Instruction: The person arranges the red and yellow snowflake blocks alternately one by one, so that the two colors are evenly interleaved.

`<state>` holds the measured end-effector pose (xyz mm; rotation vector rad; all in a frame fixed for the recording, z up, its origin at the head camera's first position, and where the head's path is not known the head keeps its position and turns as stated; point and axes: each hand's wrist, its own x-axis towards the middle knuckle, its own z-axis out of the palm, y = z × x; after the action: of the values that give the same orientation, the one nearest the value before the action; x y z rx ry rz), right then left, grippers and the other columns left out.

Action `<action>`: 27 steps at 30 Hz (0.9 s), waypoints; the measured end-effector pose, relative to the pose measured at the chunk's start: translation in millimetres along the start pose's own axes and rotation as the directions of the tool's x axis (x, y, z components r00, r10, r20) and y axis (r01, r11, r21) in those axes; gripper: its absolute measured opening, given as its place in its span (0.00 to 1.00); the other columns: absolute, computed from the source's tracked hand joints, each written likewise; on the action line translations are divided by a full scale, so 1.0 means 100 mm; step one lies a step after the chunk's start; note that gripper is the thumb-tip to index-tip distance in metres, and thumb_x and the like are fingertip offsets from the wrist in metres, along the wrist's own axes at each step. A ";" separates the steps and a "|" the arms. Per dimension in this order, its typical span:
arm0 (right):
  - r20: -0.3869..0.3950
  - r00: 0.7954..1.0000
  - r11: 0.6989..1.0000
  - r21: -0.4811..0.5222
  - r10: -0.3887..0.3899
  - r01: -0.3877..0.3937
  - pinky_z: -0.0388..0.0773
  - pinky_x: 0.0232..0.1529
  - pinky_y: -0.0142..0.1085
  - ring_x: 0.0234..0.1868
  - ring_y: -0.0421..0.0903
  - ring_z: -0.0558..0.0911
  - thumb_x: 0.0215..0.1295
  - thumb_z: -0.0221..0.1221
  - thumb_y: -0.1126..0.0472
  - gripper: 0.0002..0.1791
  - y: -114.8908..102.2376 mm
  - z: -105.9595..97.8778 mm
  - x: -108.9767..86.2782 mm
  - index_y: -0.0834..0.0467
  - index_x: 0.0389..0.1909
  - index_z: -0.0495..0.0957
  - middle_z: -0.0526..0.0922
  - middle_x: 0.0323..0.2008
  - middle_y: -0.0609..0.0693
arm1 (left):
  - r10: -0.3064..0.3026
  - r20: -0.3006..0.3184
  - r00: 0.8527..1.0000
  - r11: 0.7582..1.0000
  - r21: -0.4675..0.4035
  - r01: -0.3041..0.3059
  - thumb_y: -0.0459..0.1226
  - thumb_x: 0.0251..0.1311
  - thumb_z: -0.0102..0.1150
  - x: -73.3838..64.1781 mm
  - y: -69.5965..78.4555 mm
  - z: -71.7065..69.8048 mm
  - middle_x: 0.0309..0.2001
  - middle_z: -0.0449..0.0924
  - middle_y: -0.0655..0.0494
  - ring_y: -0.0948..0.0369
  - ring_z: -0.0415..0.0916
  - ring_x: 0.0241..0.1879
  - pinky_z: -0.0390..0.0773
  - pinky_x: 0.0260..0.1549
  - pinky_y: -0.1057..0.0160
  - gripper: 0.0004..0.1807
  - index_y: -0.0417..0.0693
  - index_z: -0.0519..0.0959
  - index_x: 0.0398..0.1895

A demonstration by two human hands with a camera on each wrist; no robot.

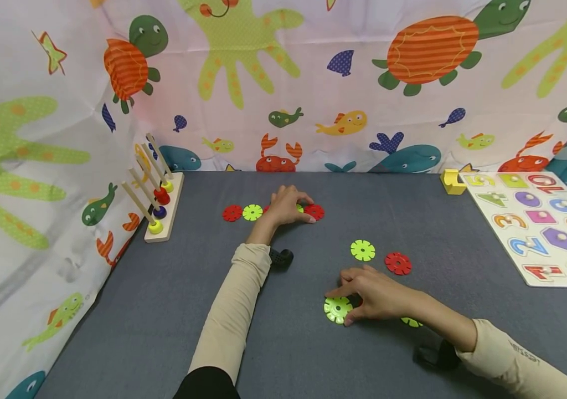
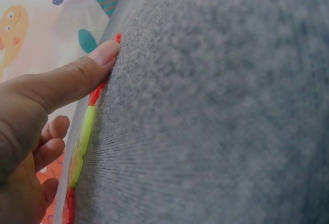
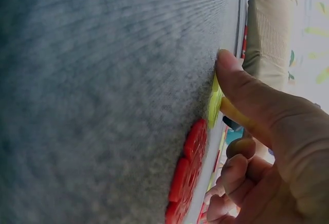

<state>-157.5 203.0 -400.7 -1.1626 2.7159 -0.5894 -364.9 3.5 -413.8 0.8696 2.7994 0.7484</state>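
Note:
Notched plastic discs, red and yellow-green, lie on the grey table. Toward the back my left hand [image 1: 285, 208] covers the middle of a row of discs. Its thumb and forefinger hold the red disc [image 1: 315, 212] at the row's right end by the edges. A red disc [image 1: 232, 213] and a yellow-green disc [image 1: 252, 212] show at the left end. Nearer the front, my right hand [image 1: 380, 293] pinches a yellow-green disc [image 1: 337, 310] between thumb and forefinger, flat at the tabletop. In the right wrist view a red disc [image 3: 187, 170] lies beside it, mostly hidden under the hand in the head view.
Beyond my right hand lie another yellow-green disc [image 1: 362, 250] and a red disc [image 1: 398, 263]. One more yellow-green disc [image 1: 411, 322] peeks out under the wrist. A peg stacker [image 1: 164, 221] stands at left; a number-and-shape puzzle board [image 1: 517, 252] and yellow block [image 1: 453, 183] are at right.

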 end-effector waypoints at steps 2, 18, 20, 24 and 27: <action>-0.003 1.000 1.000 0.000 -0.009 0.009 0.53 0.31 0.28 0.23 0.28 0.57 0.40 0.69 0.43 0.29 0.00 0.01 0.01 0.41 0.48 0.80 0.65 0.24 0.37 | 0.000 -0.003 1.000 1.000 0.000 0.000 0.51 0.41 0.71 0.00 -0.01 0.00 0.43 0.69 0.54 0.57 0.60 0.46 0.56 0.44 0.53 0.25 0.59 0.81 0.46; -0.112 0.983 0.985 0.117 0.143 -0.130 0.56 0.26 0.31 0.26 0.39 0.59 0.46 0.70 0.55 0.27 0.59 -0.60 0.46 0.56 0.51 0.79 0.63 0.24 0.50 | -0.018 -0.016 1.000 1.000 0.022 0.018 0.53 0.39 0.71 0.00 -0.05 -0.01 0.43 0.69 0.56 0.57 0.60 0.42 0.54 0.39 0.57 0.25 0.62 0.82 0.45; -0.115 0.971 0.975 0.103 0.208 -0.196 0.56 0.26 0.33 0.25 0.42 0.59 0.47 0.70 0.56 0.28 0.77 -0.68 0.57 0.58 0.51 0.79 0.62 0.24 0.51 | -0.014 -0.018 1.000 1.000 0.025 0.014 0.53 0.39 0.71 0.00 -0.05 -0.01 0.43 0.69 0.56 0.57 0.60 0.42 0.54 0.38 0.57 0.25 0.62 0.82 0.45; -0.086 0.947 0.949 0.084 0.311 -0.304 0.56 0.27 0.35 0.26 0.44 0.60 0.49 0.68 0.56 0.28 1.08 -0.70 0.76 0.60 0.53 0.77 0.65 0.24 0.52 | -0.006 -0.020 1.000 1.000 0.013 0.006 0.53 0.39 0.71 0.01 -0.04 0.01 0.42 0.69 0.56 0.58 0.60 0.41 0.54 0.38 0.57 0.25 0.62 0.82 0.45; -0.055 0.928 0.928 0.091 0.368 -0.363 0.59 0.29 0.36 0.30 0.47 0.64 0.49 0.68 0.55 0.28 1.22 -0.66 0.84 0.60 0.53 0.77 0.71 0.28 0.54 | -0.006 -0.020 1.000 1.000 0.015 0.006 0.52 0.39 0.71 0.02 -0.03 0.01 0.42 0.69 0.57 0.58 0.59 0.41 0.54 0.38 0.57 0.24 0.62 0.82 0.45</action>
<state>-315.4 238.8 -386.5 -0.5996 2.8331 -0.6835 -367.4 2.7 -416.0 0.8606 2.8278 0.7402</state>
